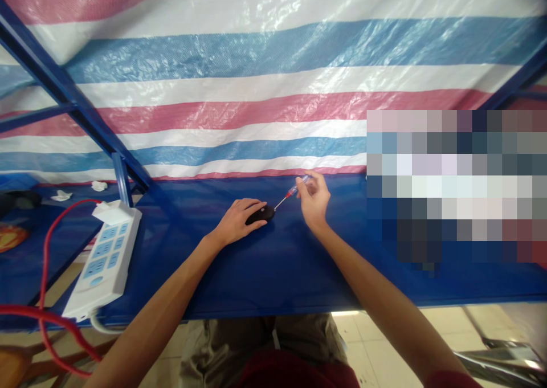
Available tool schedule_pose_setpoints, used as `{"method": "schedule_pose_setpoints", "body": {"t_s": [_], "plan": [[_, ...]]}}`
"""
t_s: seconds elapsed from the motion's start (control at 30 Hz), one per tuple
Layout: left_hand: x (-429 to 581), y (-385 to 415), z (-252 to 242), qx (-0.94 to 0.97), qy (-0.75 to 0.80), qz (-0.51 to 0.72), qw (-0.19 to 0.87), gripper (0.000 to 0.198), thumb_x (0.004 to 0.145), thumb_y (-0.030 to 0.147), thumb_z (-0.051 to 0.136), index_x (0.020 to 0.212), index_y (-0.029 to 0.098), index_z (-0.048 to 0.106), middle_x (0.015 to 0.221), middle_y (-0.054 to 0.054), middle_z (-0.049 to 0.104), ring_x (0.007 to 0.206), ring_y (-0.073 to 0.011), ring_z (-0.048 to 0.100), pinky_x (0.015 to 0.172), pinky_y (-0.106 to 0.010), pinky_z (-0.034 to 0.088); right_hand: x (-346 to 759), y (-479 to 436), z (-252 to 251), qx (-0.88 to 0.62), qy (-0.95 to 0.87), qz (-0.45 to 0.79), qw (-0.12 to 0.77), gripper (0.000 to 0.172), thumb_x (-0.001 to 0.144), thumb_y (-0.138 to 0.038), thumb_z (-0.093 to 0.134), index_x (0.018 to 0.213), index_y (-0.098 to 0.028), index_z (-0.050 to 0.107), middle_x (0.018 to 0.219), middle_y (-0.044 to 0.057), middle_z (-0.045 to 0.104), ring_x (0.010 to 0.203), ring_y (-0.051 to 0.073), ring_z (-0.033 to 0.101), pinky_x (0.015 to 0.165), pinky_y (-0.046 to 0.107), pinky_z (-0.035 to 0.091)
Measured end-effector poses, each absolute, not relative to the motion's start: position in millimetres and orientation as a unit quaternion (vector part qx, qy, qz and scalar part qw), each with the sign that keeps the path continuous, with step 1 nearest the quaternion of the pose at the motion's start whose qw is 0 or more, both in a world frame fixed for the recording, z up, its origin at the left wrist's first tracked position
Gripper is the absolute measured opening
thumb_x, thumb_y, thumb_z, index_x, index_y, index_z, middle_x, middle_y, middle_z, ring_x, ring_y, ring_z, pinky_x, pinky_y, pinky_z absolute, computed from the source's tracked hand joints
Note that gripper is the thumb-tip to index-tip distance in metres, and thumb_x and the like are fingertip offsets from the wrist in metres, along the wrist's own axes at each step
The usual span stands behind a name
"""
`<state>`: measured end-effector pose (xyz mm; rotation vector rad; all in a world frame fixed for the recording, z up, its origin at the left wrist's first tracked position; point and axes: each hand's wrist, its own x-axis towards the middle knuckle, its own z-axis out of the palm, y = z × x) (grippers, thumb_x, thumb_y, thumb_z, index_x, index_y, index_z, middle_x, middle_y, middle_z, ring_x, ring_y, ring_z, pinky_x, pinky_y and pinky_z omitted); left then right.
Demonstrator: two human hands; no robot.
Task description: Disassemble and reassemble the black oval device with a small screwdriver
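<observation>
The left hand [239, 220] has its fingers curled over a black computer mouse [264, 213], holding it down on the bench [273, 268]; palm and fingers hide much of the mouse's left end and sides. The fingers of the right hand [314, 197] are pinched around the handle of a screwdriver [292, 191], which slants down and left, its handle end partly covered by them. The tip is at the mouse's right end; whether it touches the shell or sits in a gap is too small to tell.

Left of the hands, a white power strip [122, 274] lies askew, a white plug [111, 211] set in its far end, with a red cord [45, 257] looping beside it and running out of view. Beyond a blue metal frame [92, 126] lie two crumpled white scraps [99, 186]. At the left edge, a dark object [19, 199] and a blue bin-like shape [17, 180] are cut off; the bin's contents cannot be made out. Coarse squares blot out the bench's right side. A striped sheet [239, 57] hangs behind.
</observation>
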<state>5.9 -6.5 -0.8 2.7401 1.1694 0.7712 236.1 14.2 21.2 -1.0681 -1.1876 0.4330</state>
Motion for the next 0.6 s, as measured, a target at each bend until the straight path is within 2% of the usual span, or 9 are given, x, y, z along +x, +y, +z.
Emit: {"method": "schedule_pose_setpoints", "body": {"t_s": [0.13, 0.33, 0.47, 0.6], "plan": [[8.5, -7.7, 0.9, 0.876, 0.371, 0.309, 0.025, 0.037, 0.091, 0.043, 0.054, 0.120, 0.020, 0.060, 0.114, -0.009, 0.064, 0.105, -0.0211, 0.058, 0.091, -0.036, 0.040, 221.5, 3.6, 21.1, -0.438, -0.525, 0.238, 0.690, 0.030, 0.081, -0.039, 0.065, 0.103, -0.021, 0.054, 0.063, -0.007, 0.056, 0.048, 0.009, 0.056, 0.051, 0.022, 0.044], [11.9, -6.9, 0.9, 0.832, 0.374, 0.405, 0.056, 0.019, 0.089, 0.036, 0.060, 0.086, 0.020, 0.071, 0.081, -0.003, 0.068, 0.076, -0.0154, 0.059, 0.075, -0.030, 0.042, 211.2, -5.0, 19.4, -0.418, -0.524, 0.255, 0.698, 0.029, 0.078, -0.036, 0.068, 0.100, -0.022, 0.054, 0.065, -0.007, 0.060, 0.048, 0.008, 0.057, 0.053, 0.022, 0.046], [12.1, -7.3, 5.6, 0.744, 0.426, 0.497, 0.135, 0.015, 0.083, 0.033, 0.066, 0.081, 0.021, 0.075, 0.081, -0.003, 0.065, 0.072, -0.0144, 0.059, 0.069, -0.027, 0.044, 210.5, -2.7, 17.1, -0.409, -0.498, 0.269, 0.716, 0.031, 0.076, -0.036, 0.071, 0.097, -0.022, 0.053, 0.067, -0.007, 0.062, 0.049, 0.009, 0.058, 0.052, 0.023, 0.047], [10.5, -4.0, 8.1, 0.617, 0.469, 0.569, 0.273, 0.018, 0.076, 0.036, 0.073, 0.081, 0.019, 0.076, 0.080, -0.004, 0.069, 0.071, -0.0157, 0.061, 0.068, -0.027, 0.048, 210.4, 0.0, 16.0, -0.395, -0.471, 0.298, 0.730, 0.034, 0.073, -0.037, 0.073, 0.093, -0.022, 0.050, 0.068, -0.006, 0.063, 0.049, 0.010, 0.059, 0.050, 0.023, 0.047]]}}
